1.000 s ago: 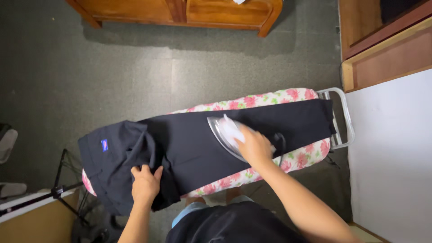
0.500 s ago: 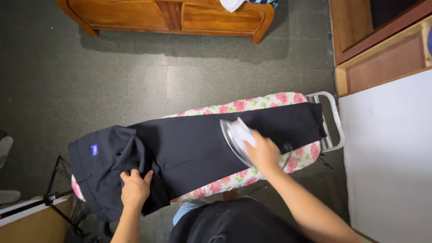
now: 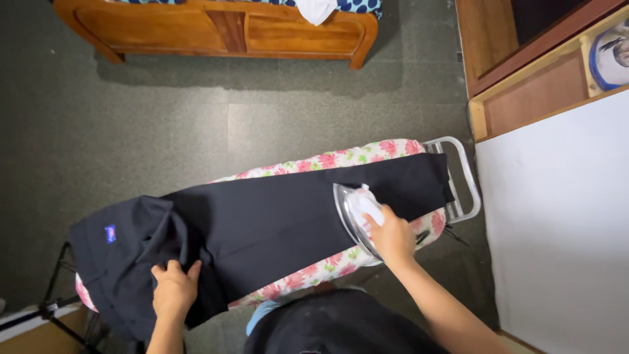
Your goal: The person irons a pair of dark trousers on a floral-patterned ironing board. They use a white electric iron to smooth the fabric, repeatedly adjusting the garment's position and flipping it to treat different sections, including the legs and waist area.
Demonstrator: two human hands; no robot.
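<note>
Black trousers [image 3: 262, 219] lie stretched along a floral ironing board [image 3: 341, 157]. My right hand [image 3: 393, 236] grips the handle of a white clothes iron [image 3: 354, 213], which rests flat on the trouser leg toward the board's right end. My left hand [image 3: 173, 288] presses down on the bunched waist part of the trousers at the board's left end, fingers spread on the cloth. A small blue label [image 3: 110, 233] shows on the waist.
A metal iron rest [image 3: 462, 177] sticks out at the board's right end. A wooden bed frame [image 3: 216, 29] stands across the dark floor. A white surface [image 3: 563, 223] and wooden shelving [image 3: 524, 85] are on the right. A black stand [image 3: 56, 305] sits lower left.
My right hand has slid the iron to the right along the trouser leg. My left hand stays on the waist. The view has shifted, so everything sits further left and lower.
</note>
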